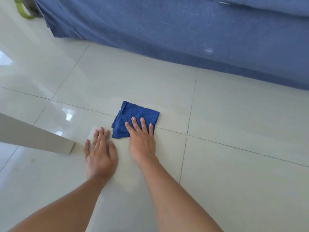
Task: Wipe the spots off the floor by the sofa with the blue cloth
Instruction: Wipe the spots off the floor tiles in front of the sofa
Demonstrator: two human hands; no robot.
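Observation:
A folded blue cloth (136, 117) lies on the pale tiled floor (234, 114), across a grout line. My right hand (142, 141) presses flat on the cloth's near half, fingers spread. My left hand (100, 153) rests flat on the bare tile just left of the cloth, holding nothing. The sofa (184, 30), draped in blue fabric, runs along the top of the view, beyond the cloth. I cannot make out any spots on the tiles near the cloth.
A white furniture leg (41, 139) slants in from the left and ends on the floor beside my left hand. A green object (23, 10) sits at the top left by the sofa's corner. Faint marks (31, 160) show on the tile at lower left.

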